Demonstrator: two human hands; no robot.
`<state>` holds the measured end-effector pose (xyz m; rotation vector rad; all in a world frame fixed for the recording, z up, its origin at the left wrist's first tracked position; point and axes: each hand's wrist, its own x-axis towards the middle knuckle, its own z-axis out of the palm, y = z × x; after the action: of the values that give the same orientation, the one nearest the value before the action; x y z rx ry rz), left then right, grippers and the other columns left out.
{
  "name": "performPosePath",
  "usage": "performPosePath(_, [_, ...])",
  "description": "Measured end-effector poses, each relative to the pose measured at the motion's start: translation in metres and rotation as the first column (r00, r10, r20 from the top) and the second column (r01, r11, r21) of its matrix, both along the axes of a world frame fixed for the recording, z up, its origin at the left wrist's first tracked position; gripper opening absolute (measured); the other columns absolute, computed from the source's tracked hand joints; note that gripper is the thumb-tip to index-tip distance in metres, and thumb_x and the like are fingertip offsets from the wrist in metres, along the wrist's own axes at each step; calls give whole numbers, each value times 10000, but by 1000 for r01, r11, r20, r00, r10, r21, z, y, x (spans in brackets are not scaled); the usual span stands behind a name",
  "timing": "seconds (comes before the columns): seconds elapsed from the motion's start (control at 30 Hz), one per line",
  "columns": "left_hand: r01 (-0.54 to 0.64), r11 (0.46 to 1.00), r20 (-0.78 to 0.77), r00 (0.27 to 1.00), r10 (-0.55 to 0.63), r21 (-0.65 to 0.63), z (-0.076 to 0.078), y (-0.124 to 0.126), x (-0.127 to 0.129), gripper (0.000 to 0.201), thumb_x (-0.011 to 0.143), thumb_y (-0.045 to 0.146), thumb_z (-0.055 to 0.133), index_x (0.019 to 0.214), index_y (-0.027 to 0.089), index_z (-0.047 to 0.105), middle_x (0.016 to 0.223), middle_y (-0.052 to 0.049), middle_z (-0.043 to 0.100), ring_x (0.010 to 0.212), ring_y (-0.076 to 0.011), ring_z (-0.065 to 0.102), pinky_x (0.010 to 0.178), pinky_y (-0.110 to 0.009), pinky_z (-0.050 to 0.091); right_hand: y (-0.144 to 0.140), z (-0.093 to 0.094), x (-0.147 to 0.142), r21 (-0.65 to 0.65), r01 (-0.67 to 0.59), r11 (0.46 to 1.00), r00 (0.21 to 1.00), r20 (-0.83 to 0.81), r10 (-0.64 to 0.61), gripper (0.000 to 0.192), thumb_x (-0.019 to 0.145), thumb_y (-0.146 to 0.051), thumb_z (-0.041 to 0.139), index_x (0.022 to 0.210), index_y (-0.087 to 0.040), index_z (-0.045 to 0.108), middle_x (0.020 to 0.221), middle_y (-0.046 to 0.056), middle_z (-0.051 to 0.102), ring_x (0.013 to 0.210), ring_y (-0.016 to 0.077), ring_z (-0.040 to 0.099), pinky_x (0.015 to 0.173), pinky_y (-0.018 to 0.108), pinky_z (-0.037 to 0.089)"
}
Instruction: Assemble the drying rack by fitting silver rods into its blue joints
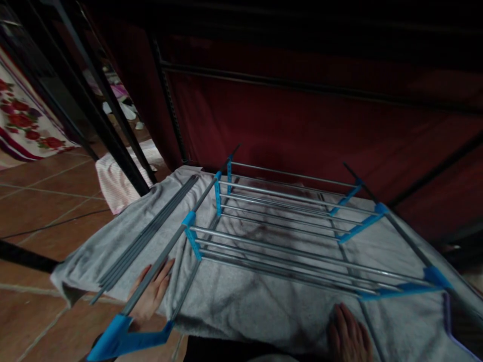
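Both hands flat, fingers spread, pressed on grey towel: left hand near towel's left edge beneath metal rack, right hand at near edge. One fluffy towel draped over low surface, under rack. One rack of thin steel rods, blue plastic joints. One loose bundle of grey rods beside it.

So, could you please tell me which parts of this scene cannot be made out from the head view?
- Right hand: wrist cut off by the bottom edge; it lies flat on the grey towel.
- Left hand: a grey rod of the drying rack crosses the fingers, hiding any grip.
- Rack's blue corner joint: cut off by the bottom edge.
- Upper view: too dark above the red fabric.
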<state>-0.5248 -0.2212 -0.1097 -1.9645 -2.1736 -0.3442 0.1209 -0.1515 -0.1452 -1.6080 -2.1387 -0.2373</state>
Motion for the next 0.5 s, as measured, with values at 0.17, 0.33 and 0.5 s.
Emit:
performPosePath(0.17, [17,1000,73,997,-19,26,-5,-1,-5,567,988,270,386,1548,264,475,1574,-94,509,1421,-303,521,1195,-539,383,3,-7,-3,69,50,996,998,25,-52,472,935,-373,379,1277,-258,684,1308,113,697,1212,319,646,1024,531,473])
performPosePath(0.33, [6,999,112,994,-11,46,-4,-1,-3,598,975,251,415,1571,284,439,1576,-101,505,1415,-341,523,1186,-574,397,2,-18,-1,39,49,998,996,71,-51,469,925,-360,411,1291,-242,679,1370,121,666,1238,329,637,1057,547,458])
performPosePath(0.5, [-8,1000,90,996,9,-7,2,0,-4,566,956,264,455,1517,279,524,1544,-101,540,1410,-333,531,1161,-556,434,4,-23,-1,83,43,996,997,56,-48,480,927,-376,432,1345,-245,631,1367,137,666,1186,350,668,1006,575,496])
